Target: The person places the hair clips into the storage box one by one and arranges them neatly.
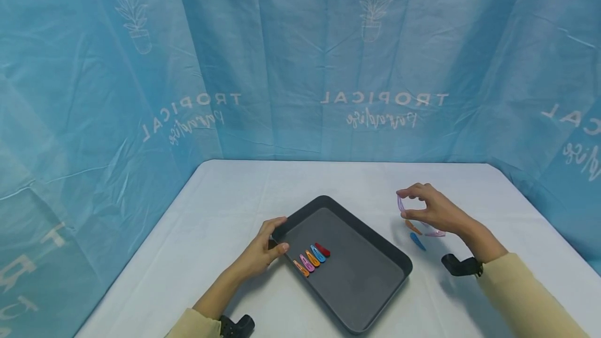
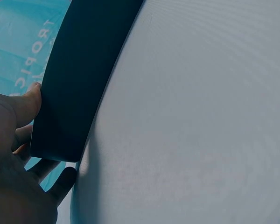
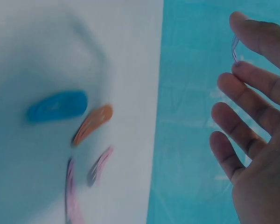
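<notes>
My right hand (image 1: 434, 208) pinches a light purple snap hair clip (image 1: 400, 203) between thumb and fingertip, raised above the table to the right of the tray. In the right wrist view the same clip (image 3: 234, 49) stands edge-on between the two tips. Below that hand lie a blue hair clip (image 3: 58, 106), an orange clip (image 3: 93, 124) and pinkish clips (image 3: 101, 165). My left hand (image 1: 260, 249) grips the left corner of a dark grey baking tray (image 1: 366, 228), its thumb at the rim. Inside the tray, several clips form a slanted row, from an orange one (image 1: 301, 268) to a red one (image 1: 322, 249).
A white cloth covers the table (image 1: 263, 186). Behind and beside it hangs a blue printed curtain (image 1: 291, 56). Black wrist cameras (image 1: 462, 265) sit on both wrists.
</notes>
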A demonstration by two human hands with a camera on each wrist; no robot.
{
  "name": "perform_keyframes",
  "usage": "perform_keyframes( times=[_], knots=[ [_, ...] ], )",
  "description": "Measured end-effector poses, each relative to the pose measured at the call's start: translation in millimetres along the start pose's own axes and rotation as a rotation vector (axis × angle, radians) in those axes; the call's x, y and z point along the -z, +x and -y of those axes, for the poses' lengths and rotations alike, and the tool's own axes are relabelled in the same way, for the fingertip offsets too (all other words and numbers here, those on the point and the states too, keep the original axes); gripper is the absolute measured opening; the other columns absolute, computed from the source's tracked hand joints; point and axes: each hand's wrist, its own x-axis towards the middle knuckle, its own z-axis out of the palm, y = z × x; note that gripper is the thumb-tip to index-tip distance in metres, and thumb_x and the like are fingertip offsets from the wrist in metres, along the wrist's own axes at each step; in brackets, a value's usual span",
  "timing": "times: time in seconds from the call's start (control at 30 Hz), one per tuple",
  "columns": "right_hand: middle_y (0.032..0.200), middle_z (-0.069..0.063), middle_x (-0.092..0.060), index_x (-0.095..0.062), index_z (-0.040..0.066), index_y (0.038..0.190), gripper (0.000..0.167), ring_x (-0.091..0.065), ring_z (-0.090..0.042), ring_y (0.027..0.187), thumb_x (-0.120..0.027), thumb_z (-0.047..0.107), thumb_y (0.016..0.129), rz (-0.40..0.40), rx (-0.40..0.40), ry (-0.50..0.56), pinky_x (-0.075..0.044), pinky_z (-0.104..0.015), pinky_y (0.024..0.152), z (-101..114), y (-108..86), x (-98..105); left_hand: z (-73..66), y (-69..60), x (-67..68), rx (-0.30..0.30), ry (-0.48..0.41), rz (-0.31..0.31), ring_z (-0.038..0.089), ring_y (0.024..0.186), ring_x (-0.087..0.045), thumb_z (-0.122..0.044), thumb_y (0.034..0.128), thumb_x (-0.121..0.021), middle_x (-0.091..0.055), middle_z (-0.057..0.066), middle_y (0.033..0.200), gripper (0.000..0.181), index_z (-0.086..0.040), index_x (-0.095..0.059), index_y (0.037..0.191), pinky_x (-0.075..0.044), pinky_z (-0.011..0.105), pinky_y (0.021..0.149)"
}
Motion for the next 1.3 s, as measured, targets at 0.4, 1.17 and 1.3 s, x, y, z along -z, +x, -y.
perform_keyframes(
  times=[0.4,1.17,1.3],
  knots=[
    [0.120,-0.006,-0.059,-0.058,0.011,0.126,0.051,-0.048,-0.024,0.111,-0.075,0.026,0.081,0.019,0.102,0.014,-0.046,-0.049,0.089,35.9,18.4,-14.6,0.5,-0.3,0.0,0.002,-0.002,0.000,0.035,0.143,-0.021,-0.023,0.0913,-0.061,-0.027,0.010,0.151,0.065,-0.014,-0.030,0.147,-0.024,0.060,0.111],
    [0.126,-0.001,-0.057,-0.056,0.014,0.129,0.049,-0.047,-0.022,0.118,-0.072,0.024,0.084,0.183,0.226,0.027,-0.042,-0.050,0.096,82.0,40.4,-51.8,1.1,0.2,-0.4,-0.005,0.024,-0.002,0.035,0.143,-0.023,-0.024,0.0915,-0.061,-0.028,0.010,0.151,0.064,-0.015,-0.030,0.147,-0.025,0.059,0.111],
    [0.125,0.000,-0.057,-0.056,0.014,0.130,0.050,-0.049,-0.020,0.116,-0.072,0.023,0.083,0.211,0.268,0.015,-0.042,-0.047,0.095,87.3,43.1,-58.9,1.5,0.4,-0.3,-0.001,0.022,-0.003,0.034,0.143,-0.023,-0.025,0.0913,-0.061,-0.028,0.009,0.151,0.064,-0.016,-0.030,0.147,-0.025,0.058,0.111]
  ],
)
